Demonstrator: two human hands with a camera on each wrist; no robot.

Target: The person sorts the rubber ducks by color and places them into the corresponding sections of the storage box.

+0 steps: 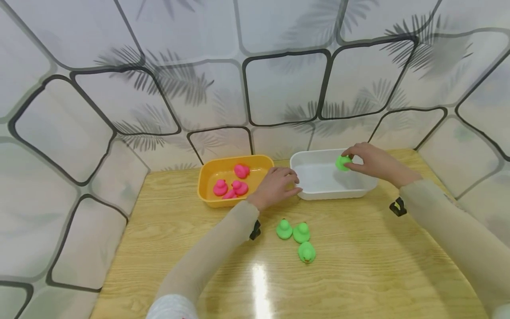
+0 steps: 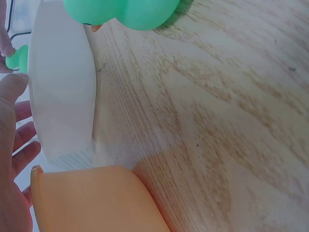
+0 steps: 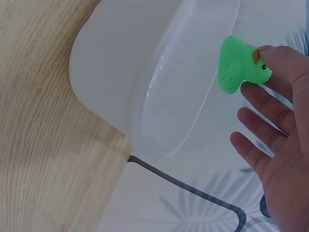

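Note:
Over the right part of a white bin (image 1: 318, 173), my right hand (image 1: 374, 165) pinches a green rubber duck (image 1: 343, 163) by its head. The right wrist view shows the duck (image 3: 236, 65) between thumb and index finger, the other fingers spread. My left hand (image 1: 276, 186) reaches to the left end of the white bin, fingertips right at its rim, its fingers loosely bent and holding nothing. In the left wrist view that hand (image 2: 14, 140) lies beside the white bin (image 2: 65, 87). Several pink rubber ducks (image 1: 240, 188) sit in a yellow-orange bin (image 1: 211, 202), partly behind the left hand.
Three more green rubber ducks (image 1: 301, 232) stand close together on the wooden table (image 1: 358, 266), in front of the white bin. Patterned fabric walls (image 1: 287, 88) rise behind the bins and at both sides. Black wrist straps show under both sleeves (image 1: 223, 239).

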